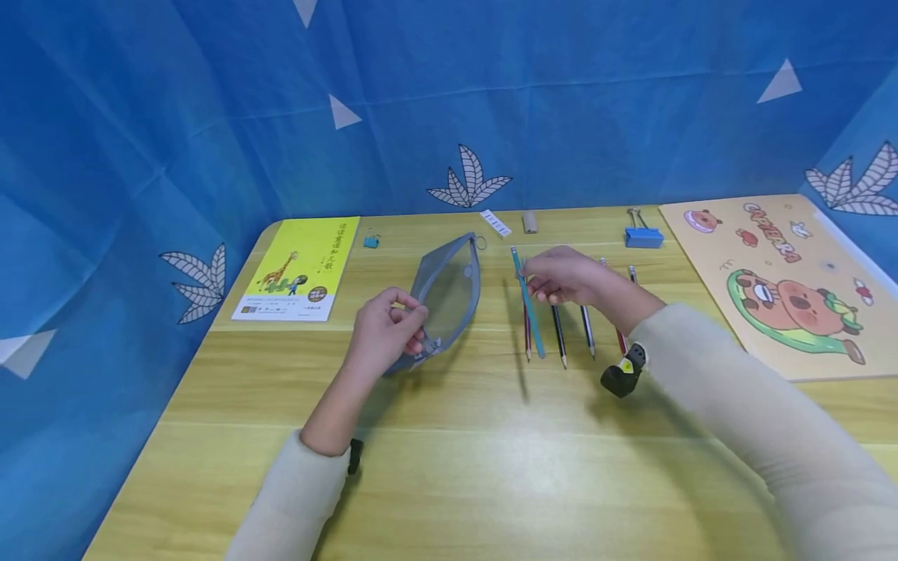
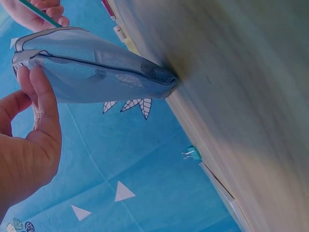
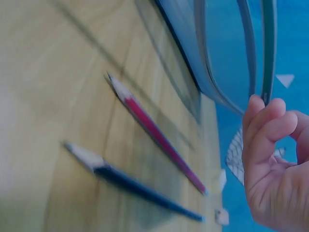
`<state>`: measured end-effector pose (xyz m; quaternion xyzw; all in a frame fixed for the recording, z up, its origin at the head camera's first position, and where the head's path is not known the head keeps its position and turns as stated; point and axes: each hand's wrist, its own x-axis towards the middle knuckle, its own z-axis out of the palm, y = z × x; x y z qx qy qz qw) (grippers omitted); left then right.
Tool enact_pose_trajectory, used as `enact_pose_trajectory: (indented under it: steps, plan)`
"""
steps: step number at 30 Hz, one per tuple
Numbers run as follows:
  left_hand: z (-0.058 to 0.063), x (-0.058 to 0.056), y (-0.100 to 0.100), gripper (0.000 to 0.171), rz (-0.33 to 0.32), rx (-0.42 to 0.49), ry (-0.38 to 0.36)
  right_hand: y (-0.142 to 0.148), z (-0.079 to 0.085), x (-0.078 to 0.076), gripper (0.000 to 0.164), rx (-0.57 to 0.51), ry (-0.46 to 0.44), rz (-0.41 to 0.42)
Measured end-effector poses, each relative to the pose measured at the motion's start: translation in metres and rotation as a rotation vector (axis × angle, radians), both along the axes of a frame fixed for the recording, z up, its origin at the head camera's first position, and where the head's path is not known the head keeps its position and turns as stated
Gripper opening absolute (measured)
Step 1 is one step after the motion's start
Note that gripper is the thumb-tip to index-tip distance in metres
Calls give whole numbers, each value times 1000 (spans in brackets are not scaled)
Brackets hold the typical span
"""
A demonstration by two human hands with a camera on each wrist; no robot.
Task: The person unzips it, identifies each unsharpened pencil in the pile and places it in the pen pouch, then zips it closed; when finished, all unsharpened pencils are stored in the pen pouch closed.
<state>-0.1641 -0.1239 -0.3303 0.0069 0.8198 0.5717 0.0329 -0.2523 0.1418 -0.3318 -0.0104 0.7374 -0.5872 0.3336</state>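
My left hand pinches the near rim of a blue-grey mesh zip pouch, whose mouth gapes toward the right. In the left wrist view the pouch stands on its lower end, thumb and fingertips at its zip edge. To the right of it, my right hand pinches a teal pencil near its upper end, held above the table. Below that hand lie a red pencil, a dark pencil and other pencils, partly hidden by the hand and forearm.
Behind the pouch lie a white block and a grey-brown block. A blue binder clip stands at the back right beside a capybara-printed board. At left are a yellow book and a small teal clip. Blue cloth hangs behind.
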Motion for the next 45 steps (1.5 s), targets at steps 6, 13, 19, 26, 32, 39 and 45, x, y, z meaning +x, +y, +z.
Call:
enact_pose_trajectory:
  steps: [6, 13, 19, 26, 32, 39, 45]
  plan:
    - [-1, 0, 1, 13, -11, 0, -23, -23, 0, 8, 41, 6, -21, 67]
    - [-1, -1, 1, 13, -4, -5, -19, -55, 1, 0, 37, -9, -13, 17]
    - [-1, -1, 2, 13, -8, 5, -19, -77, 4, -8, 30, 1, 0, -146]
    - [0, -2, 3, 13, -12, -1, -9, -90, 1, -13, 37, -20, -28, -257]
    - [0, -1, 3, 13, -9, 4, -19, -98, -3, -15, 38, -32, -68, -298]
    - [1, 0, 3, 13, -7, 13, -25, -98, -3, -13, 32, 8, -91, -276]
    - [1, 0, 2, 13, 3, 20, -37, -89, 0, -6, 47, -1, -46, -271]
